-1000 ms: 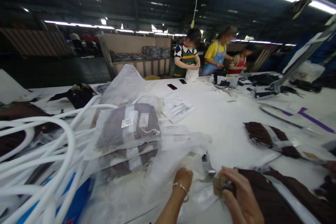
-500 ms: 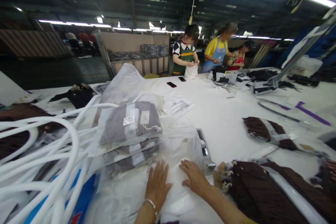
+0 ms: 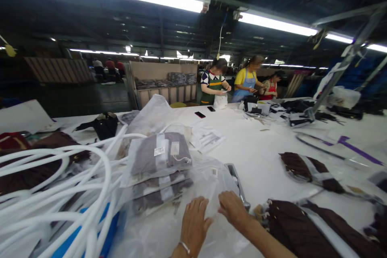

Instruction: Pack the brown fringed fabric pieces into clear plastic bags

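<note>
Before me lies a clear plastic bag (image 3: 216,173) with a small barcode label, spread over other clear plastic. My left hand (image 3: 195,221), a bracelet at its wrist, rests on the plastic with the thumb apart from slightly bent fingers. To its right, my right hand (image 3: 234,209) has its fingers curled in and pinching the bag's plastic. Just beyond my left hand sits a stack of bagged grey garments (image 3: 163,153), with a barcode sticker and white cord on the top one. A metal tool (image 3: 237,183), partly hidden, lies beyond my right hand.
Coils of white tubing (image 3: 99,169) fill the left side. Brown pleated garments (image 3: 299,225) lie at the right, with a bagged brown bundle (image 3: 308,169) behind them. Two phones (image 3: 200,115) and printed papers (image 3: 208,137) lie farther back. Several people stand across the table (image 3: 250,137).
The view has tilted up and shifted left. My right hand's fingers, stretched out before, have curled in. My left hand's fingers have bent and drawn closer together.
</note>
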A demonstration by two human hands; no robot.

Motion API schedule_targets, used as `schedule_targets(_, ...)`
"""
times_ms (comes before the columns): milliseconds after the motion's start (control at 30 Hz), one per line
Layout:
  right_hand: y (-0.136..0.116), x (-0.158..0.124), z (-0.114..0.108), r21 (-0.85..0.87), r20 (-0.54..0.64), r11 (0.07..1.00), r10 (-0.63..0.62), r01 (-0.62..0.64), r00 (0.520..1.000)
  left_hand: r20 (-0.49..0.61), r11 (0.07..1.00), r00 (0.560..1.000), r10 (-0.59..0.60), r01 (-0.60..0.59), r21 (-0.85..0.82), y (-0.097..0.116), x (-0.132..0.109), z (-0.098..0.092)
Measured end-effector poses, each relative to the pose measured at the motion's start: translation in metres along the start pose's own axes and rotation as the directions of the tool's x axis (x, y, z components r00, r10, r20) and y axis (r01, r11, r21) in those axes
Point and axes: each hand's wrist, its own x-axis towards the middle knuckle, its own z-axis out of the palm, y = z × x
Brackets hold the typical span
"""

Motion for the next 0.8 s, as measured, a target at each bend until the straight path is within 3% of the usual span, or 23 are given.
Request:
schedule_targets(133, -0.003, 0.004, -0.039, 0.077, 0.129, 0.995, -0.065, 0.055, 0.989, 0.079, 0.998, 0.996, -0.032, 0.028, 0.051, 0.010, 0.017, -0.004)
schedule_targets(200, 0.000, 0.001, -0.055, 0.151, 0.183, 0.988, -0.054, 0.026, 0.982, 0.088, 0.995, 0.994, -0.070, 0.063, 0.079, 0.007, 0.022, -0.010)
schedule_targets(300, 0.004, -0.005, -0.077, 0.325, 0.173, 0.944, 0.008, -0.065, 0.985, 0.042, 0.992, 0.994, -0.106, 0.102, 0.074, 0.007, 0.021, -0.026)
schedule_targets(433, -0.003, -0.009, -0.095, 0.472, 0.107, 0.871, 0.097, -0.137, 0.989, 0.026, 0.991, 0.996, 0.084, -0.081, -0.109, 0.031, 0.019, -0.042)
schedule_targets(500, -0.013, -0.013, -0.099, 0.446, 0.049, 0.889, 0.092, -0.104, 0.995, 0.072, 0.978, 0.985, 0.159, -0.147, -0.147, 0.045, 0.020, -0.041)
schedule_targets(633, -0.031, -0.027, -0.104, 0.229, -0.045, 0.973, 0.032, -0.021, 0.999, 0.109, 0.986, 0.983, 0.147, -0.136, -0.098, 0.062, 0.016, -0.037)
schedule_targets(733, -0.038, -0.039, -0.106, 0.065, -0.019, 0.998, 0.003, -0.002, 1.000, 0.101, 0.976, 0.973, 0.208, -0.200, -0.083, 0.066, 0.010, -0.041)
schedule_targets(800, -0.040, -0.048, -0.106, -0.040, 0.028, 0.999, -0.026, 0.027, 0.999, 0.174, 0.975, 0.959, 0.223, -0.223, -0.020, 0.066, 0.008, -0.045)
